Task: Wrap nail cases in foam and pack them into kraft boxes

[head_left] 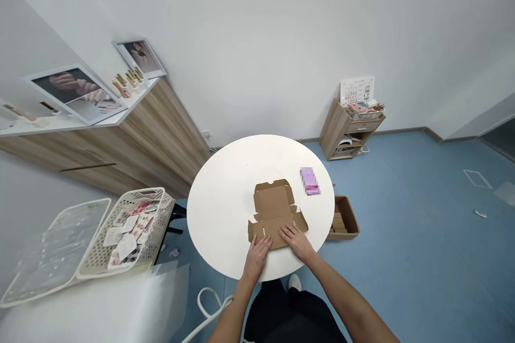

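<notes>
- A flat kraft cardboard box blank [274, 204] is laid at the near edge of the round white table [219, 209].
- The left hand [256, 259] and right hand [295, 241] are pressed open on its near panels, set apart, not clamped.
- It should handle light and stiff, folding at the creases; its outer edges would be best gripped.
- A pink packet [309, 181] is placed to the right.

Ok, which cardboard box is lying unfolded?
The kraft mailer blank on the round white table, under the left hand and right hand; the floor carton stands open, stacked pieces inside.
</notes>
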Action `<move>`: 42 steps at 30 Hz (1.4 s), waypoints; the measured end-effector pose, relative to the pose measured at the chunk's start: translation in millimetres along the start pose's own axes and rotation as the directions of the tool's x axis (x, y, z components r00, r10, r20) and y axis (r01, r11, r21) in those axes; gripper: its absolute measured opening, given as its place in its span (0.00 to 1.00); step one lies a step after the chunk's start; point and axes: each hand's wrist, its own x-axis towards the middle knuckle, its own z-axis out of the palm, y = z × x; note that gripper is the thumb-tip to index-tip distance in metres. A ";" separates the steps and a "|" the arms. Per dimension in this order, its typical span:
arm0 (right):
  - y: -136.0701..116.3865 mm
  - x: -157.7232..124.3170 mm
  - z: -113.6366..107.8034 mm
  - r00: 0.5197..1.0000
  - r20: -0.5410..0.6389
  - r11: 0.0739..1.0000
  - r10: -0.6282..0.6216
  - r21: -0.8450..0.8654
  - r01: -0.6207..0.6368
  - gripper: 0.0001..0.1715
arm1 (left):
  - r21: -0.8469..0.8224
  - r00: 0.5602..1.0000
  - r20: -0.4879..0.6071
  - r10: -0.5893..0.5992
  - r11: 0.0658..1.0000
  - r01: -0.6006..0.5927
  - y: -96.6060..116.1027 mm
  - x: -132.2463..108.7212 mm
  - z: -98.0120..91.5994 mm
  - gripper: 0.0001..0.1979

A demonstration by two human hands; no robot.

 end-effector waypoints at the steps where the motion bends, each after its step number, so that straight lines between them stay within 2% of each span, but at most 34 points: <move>1: -3.0 0.9 3.7 1.000 0.011 1.000 0.002 0.008 -0.002 0.27 | -0.002 1.000 0.020 0.003 1.000 -0.003 -4.5 -4.1 1.5 0.29; 5: -14.7 13.0 13.1 0.998 0.059 0.999 0.024 0.034 -0.026 0.28 | 0.004 0.995 0.103 -0.001 1.000 0.001 -21.4 -13.2 3.5 0.29; 10: -32.4 42.1 18.9 0.990 0.142 0.996 0.017 0.083 -0.029 0.29 | -0.006 0.983 0.180 -0.029 0.999 0.031 -37.7 -10.1 9.7 0.28; 13: -42.5 63.7 13.0 0.986 0.168 0.991 0.013 0.131 -0.036 0.27 | -0.016 0.977 0.197 -0.079 0.996 0.084 -52.0 -8.7 12.7 0.28; 16: -42.6 84.7 -3.4 0.992 0.129 0.982 -0.011 0.189 -0.014 0.26 | -0.022 0.972 0.198 -0.128 0.991 0.135 -71.5 -16.2 11.2 0.28; 18: -32.9 96.5 -17.4 0.997 0.070 0.979 0.016 0.203 -0.030 0.23 | -0.023 0.969 0.187 -0.162 0.985 0.169 -84.4 -26.5 8.4 0.30; 20: -15.1 106.6 -30.4 0.989 0.011 0.970 0.147 0.194 -0.146 0.21 | -0.018 0.963 0.160 -0.217 0.975 0.222 -94.7 -38.3 5.4 0.32; 22: 8.0 116.5 -39.5 0.955 -0.014 0.941 0.298 0.172 -0.291 0.22 | -0.008 0.952 0.123 -0.281 0.959 0.284 -101.4 -48.3 3.3 0.32; 24: 31.5 127.8 -43.2 0.936 0.025 0.926 0.351 0.140 -0.351 0.26 | 0.004 0.938 0.087 -0.335 0.942 0.336 -104.4 -54.3 2.6 0.31; 28: 63.1 155.1 -34.5 0.929 0.244 0.946 0.277 0.100 -0.308 0.34 | 0.012 0.920 0.058 -0.387 0.922 0.387 -103.1 -54.5 3.9 0.30; 30: 70.1 167.3 -25.3 0.908 0.326 0.947 0.262 0.094 -0.307 0.36 | 0.016 0.915 0.064 -0.397 0.918 0.397 -100.4 -51.4 4.6 0.29; 32: 75.1 175.3 -16.1 0.905 0.351 0.952 0.240 0.100 -0.291 0.35 | 0.026 0.909 0.072 -0.411 0.912 0.410 -97.0 -47.2 5.3 0.29; 35: 86.9 178.6 -7.1 0.926 0.319 0.964 0.204 0.100 -0.247 0.31 | 0.043 0.902 0.084 -0.424 0.906 0.422 -91.1 -36.8 7.4 0.29; 38: 108.1 175.2 -5.5 0.934 0.277 0.969 0.227 0.034 -0.246 0.30 | 0.052 0.908 0.107 -0.406 0.914 0.402 -83.6 -18.4 12.9 0.30; 42: 141.6 170.6 -10.5 0.908 0.268 0.947 0.322 -0.077 -0.313 0.31 | 0.053 0.915 0.112 -0.387 0.922 0.383 -69.2 16.3 25.4 0.29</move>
